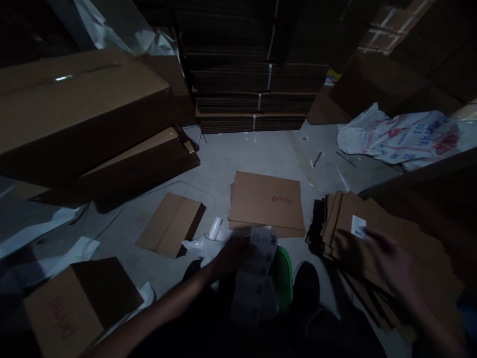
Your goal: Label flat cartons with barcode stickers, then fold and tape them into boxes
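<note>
My left hand (229, 256) is closed on a strip of white printed labels (259, 268) that hangs down over my lap. My right hand (387, 261) reaches over a fanned stack of flat cardboard boxes (376, 238) on my right, its fingertips at a small white label (358, 226) on the top box; the fingers are dim and blurred. A flat box printed "prima" (266, 201) lies on the concrete floor just ahead of me. A green object (285, 278) shows beside the label strip.
Another flat box (171, 223) lies at left of centre. Large cartons (74, 109) lean at the left, strapped bundles of flat cardboard (257, 94) stand at the back, a printed woven sack (406, 132) lies at right. An open "prima" carton (67, 308) sits bottom left.
</note>
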Demonstrator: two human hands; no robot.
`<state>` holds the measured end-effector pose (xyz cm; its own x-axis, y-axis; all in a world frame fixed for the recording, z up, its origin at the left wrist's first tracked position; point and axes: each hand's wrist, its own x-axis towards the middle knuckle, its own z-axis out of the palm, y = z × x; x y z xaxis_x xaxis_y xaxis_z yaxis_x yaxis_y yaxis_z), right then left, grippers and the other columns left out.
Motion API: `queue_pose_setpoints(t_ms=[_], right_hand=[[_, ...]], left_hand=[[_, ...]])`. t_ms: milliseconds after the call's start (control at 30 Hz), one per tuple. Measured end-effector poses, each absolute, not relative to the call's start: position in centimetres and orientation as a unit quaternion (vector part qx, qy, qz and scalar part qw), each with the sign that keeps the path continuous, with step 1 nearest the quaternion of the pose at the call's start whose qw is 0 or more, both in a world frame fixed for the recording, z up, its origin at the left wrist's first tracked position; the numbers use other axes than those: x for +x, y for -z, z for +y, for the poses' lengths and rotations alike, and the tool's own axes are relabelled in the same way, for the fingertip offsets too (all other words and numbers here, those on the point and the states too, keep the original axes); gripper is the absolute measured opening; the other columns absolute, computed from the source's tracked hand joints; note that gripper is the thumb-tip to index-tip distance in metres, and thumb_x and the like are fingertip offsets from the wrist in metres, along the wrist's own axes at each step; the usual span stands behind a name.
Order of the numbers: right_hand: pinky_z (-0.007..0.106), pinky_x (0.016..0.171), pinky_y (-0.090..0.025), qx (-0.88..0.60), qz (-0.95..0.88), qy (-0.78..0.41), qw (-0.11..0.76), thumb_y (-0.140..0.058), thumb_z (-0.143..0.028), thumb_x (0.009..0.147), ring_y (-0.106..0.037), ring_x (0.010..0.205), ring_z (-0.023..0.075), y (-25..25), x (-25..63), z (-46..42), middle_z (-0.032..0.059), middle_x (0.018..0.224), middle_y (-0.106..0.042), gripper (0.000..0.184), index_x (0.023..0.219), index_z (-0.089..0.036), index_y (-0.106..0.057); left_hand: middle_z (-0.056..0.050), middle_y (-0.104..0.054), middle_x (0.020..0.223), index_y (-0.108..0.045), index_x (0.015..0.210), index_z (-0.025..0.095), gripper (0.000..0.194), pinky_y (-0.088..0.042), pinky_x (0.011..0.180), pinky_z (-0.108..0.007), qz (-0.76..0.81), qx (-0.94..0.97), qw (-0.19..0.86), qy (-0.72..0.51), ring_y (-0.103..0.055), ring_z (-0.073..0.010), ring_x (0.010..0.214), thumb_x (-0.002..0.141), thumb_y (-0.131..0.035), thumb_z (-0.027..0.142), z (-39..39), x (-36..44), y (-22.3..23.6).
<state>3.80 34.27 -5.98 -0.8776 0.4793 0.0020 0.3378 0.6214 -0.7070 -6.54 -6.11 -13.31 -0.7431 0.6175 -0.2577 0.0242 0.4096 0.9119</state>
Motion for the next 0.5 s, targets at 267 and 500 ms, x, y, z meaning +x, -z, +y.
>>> queue_pose_setpoints(t_ms=[267, 500], right_hand=[[0.031, 0.077, -0.057, 0.064, -0.849, -0.494, -0.176, -0.073, -0.027, 0.083, -0.072, 0.086, 0.0209, 11.9, -6.3, 16.9, 0.0030, 0.095, -0.078, 0.027, 0.110, -0.024, -0.075], [0.028, 0.077, -0.052, 0.125, -0.839, -0.511, -0.141, -0.066, -0.028, 0.091, -0.070, 0.084, 0.0184, 13.1, -8.1, 16.0, 0.0014, 0.093, -0.077, 0.015, 0.099, -0.024, -0.077]], left_hand=[[-0.003, -0.071, 0.083, -0.069, 0.091, 0.016, 0.028, -0.048, 0.069, -0.028, 0.800, 0.196, 0.301, -0.481, -0.065, -0.0198, 0.079, 0.097, -0.051, 0.037, -7.1, -6.1, 15.8], [-0.007, -0.075, 0.103, -0.072, 0.109, 0.018, 0.033, -0.050, 0.081, -0.031, 0.817, 0.129, 0.205, -0.524, -0.067, -0.0230, 0.095, 0.089, -0.066, 0.043, -6.2, -7.8, 17.2]])
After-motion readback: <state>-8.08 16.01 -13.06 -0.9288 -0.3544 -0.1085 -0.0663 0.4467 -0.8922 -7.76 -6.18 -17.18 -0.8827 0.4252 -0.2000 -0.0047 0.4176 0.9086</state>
